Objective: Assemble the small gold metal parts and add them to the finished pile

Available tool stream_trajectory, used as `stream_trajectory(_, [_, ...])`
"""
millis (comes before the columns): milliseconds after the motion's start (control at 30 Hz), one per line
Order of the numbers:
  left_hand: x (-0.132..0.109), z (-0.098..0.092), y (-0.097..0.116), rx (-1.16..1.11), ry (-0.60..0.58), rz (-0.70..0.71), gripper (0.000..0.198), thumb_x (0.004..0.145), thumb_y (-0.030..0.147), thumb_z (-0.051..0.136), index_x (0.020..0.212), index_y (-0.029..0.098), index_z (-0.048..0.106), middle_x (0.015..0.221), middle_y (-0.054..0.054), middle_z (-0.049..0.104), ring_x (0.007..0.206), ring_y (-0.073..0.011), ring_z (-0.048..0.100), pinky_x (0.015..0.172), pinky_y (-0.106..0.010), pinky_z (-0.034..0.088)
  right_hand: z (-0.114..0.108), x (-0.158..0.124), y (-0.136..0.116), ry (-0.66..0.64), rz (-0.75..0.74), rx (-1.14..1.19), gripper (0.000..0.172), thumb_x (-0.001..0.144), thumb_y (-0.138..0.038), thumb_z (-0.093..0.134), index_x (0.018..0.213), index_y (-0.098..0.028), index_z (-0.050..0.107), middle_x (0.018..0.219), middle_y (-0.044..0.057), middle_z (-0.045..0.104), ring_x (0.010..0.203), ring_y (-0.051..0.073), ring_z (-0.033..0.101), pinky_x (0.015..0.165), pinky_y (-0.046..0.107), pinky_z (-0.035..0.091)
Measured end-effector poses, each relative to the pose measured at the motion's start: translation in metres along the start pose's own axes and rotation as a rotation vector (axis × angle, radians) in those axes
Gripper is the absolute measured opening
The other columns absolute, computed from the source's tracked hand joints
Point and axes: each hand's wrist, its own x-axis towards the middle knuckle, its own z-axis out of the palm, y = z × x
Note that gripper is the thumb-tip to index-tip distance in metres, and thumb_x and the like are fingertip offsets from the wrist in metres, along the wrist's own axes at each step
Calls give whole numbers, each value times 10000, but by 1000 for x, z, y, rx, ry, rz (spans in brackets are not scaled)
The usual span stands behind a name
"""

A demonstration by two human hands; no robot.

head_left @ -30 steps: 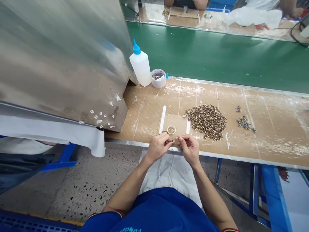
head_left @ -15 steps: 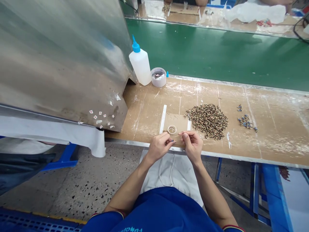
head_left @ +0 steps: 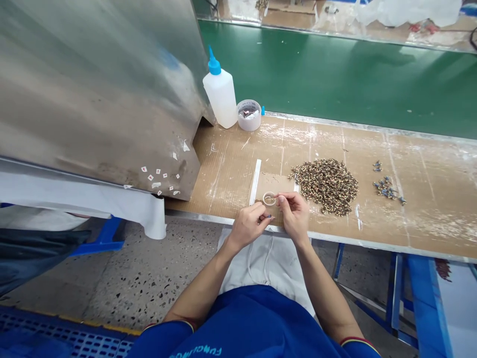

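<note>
Bright, even overhead light; soft shadows, wide-angle bending at edges.

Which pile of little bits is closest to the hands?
The big brownish pile, just beside the right hand. The tiny bluish pile lies farther off to the right.

A white squeeze bottle (head_left: 221,97) stands beside a small round tub (head_left: 249,114), before the green belt (head_left: 335,79).

Both bare forearms angled inward in front of the body. The left hand (head_left: 248,226) was curled, thumb and forefinger pinched together. The right hand (head_left: 296,215) pinched likewise, just beside it.
</note>
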Motion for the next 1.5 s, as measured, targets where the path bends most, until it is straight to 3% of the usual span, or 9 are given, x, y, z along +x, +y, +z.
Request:
stream_trajectory(167, [0, 0, 0, -6, -2, 10, 256, 919, 208, 594, 682, 186, 499, 668, 12, 517, 599, -120, 480, 571, -248, 347, 1, 2, 2, -9, -69, -35, 279, 916, -491, 649, 844, -226, 697, 909, 75, 726, 890, 212, 682, 720, 328, 554])
stream_trajectory(400, [0, 1, -1, -3, 5, 24, 262, 918, 193, 586, 678, 187, 480, 665, 17, 509, 600, -118, 475, 574, -247, 333, 1, 6, 0, -72, -109, -149, 147, 924, -332, 633, 851, -236, 717, 931, 62, 721, 900, 206, 674, 710, 313, 534])
stream_trajectory(733, [-1, 2, -2, 2, 26, 48, 259, 934, 202, 572, 689, 185, 491, 665, 13, 522, 589, -116, 477, 567, -242, 339, -1, 10, -5, -156, -237, -276, 167, 949, -294, 601, 832, -243, 709, 948, 53, 707, 847, 185, 662, 691, 298, 538])
stream_trajectory(1000, [-1, 2, -3, 5, 48, 89, 272, 944, 213, 585, 689, 183, 497, 654, 22, 510, 577, -113, 467, 556, -238, 338, -5, 13, -6, -188, -303, -331, 166, 952, -267, 599, 819, -225, 688, 957, 64, 699, 900, 201, 672, 790, 342, 551])
stream_trajectory(1200, [-2, 3, -2, 11, 65, 76, 291, 944, 228, 607, 685, 183, 484, 646, 31, 495, 561, -109, 451, 552, -236, 339, -8, 12, -10, -89, -332, -244, 169, 963, -315, 614, 834, -227, 678, 906, 57, 721, 892, 208, 685, 793, 358, 547])
stream_trajectory(1500, [-2, 5, -3, 56, 83, 115, 318, 969, 261, 582, 679, 182, 478, 644, 29, 496, 565, -110, 463, 558, -234, 338, -19, -10, -9, 7, -204, -24, 227, 961, -423, 633, 870, -218, 671, 804, 37, 736, 694, 158, 680, 602, 273, 531])
